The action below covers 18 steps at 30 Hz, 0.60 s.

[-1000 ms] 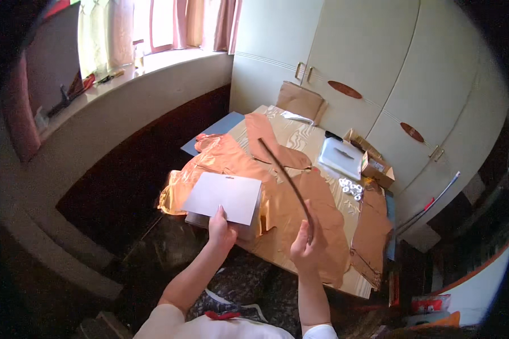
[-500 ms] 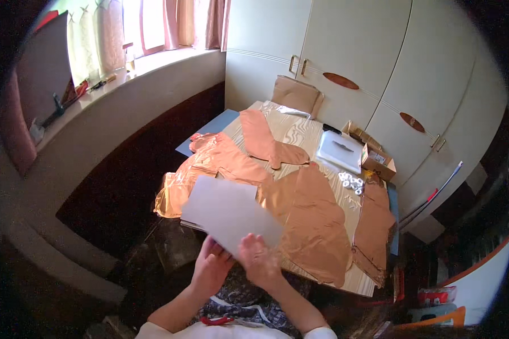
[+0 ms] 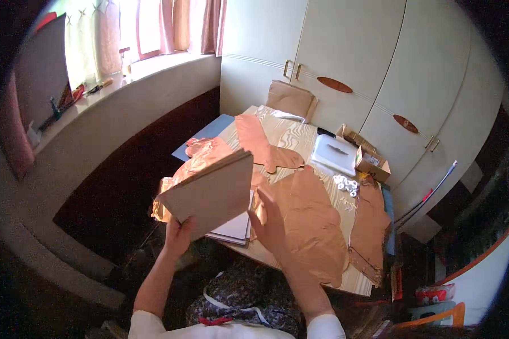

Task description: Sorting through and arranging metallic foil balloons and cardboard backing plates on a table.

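- Wore white top w/ short sleeves (image 3: 325, 327), small red item (image 3: 215, 321) at front; had dark patterned cloth (image 3: 237, 282) w/ white strip just ahead, low in view.
- Gripped brownish sheet stack (image 3: 215, 195) nr its lower L corner w/ L hand (image 3: 177, 236), thumb on near face; couldn't see most of the fingers behind.
- Held R hand (image 3: 268, 223) just beside stack's R edge, fingers stretched, palm twd stack, clasping nothing; couldn't tell if touching.
- Had stack tilted up over near-L part of table (image 3: 291, 135), several layers showing along top edge.
- Saw white sheets (image 3: 232, 229) below it, at table's near edge, partly hidden by stack.
- Noted, off R & low, red packet (image 3: 435, 293) & orange frame (image 3: 461, 316).
- Saw big flat copper-col. foil piece (image 3: 311, 226) mid-table, narrower copper piece (image 3: 370, 220) along R side, crinkled shiny foil (image 3: 203, 158) to L, bent copper piece (image 3: 257, 141) beyond.
- Spotted white rings (image 3: 345, 185) in loose bunch nr R side; past them, pale flat pack (image 3: 333, 152) w/ grey mark, cardboard box (image 3: 373, 163) beside it.
- Noted blue board (image 3: 209, 127) jutting out past table's L edge, brown cushion-like packet (image 3: 291, 101) at far end.
- Saw thin rods (image 3: 438, 186) leaning at R, pale cabinet (image 3: 350, 39) behind table, window sill (image 3: 147, 65) & pinkish curtains (image 3: 209, 25) far L.
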Motion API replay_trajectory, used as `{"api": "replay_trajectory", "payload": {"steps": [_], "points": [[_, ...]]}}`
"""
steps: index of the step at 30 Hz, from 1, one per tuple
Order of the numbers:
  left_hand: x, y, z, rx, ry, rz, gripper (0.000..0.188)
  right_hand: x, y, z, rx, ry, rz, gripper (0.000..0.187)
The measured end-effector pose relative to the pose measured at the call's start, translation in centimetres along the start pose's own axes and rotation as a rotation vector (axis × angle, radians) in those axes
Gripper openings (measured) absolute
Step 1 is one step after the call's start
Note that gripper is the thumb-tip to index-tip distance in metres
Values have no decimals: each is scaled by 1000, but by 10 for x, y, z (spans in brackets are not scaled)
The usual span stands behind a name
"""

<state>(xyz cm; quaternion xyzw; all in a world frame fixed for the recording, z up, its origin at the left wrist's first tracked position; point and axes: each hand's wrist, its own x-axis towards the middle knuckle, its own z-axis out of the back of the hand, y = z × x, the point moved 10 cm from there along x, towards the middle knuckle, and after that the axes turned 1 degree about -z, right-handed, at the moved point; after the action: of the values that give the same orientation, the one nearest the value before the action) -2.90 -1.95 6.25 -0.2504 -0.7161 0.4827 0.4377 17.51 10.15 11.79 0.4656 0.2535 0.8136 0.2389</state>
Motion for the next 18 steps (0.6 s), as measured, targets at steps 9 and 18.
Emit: {"api": "replay_trajectory", "payload": {"steps": [9, 18], "points": [[25, 33, 5, 99, 82, -77, 19, 17, -77, -66, 354, 108, -100, 40], [19, 44, -8, 136, 56, -2, 20, 13, -66, -57, 295, 7, -161, 32]]}}
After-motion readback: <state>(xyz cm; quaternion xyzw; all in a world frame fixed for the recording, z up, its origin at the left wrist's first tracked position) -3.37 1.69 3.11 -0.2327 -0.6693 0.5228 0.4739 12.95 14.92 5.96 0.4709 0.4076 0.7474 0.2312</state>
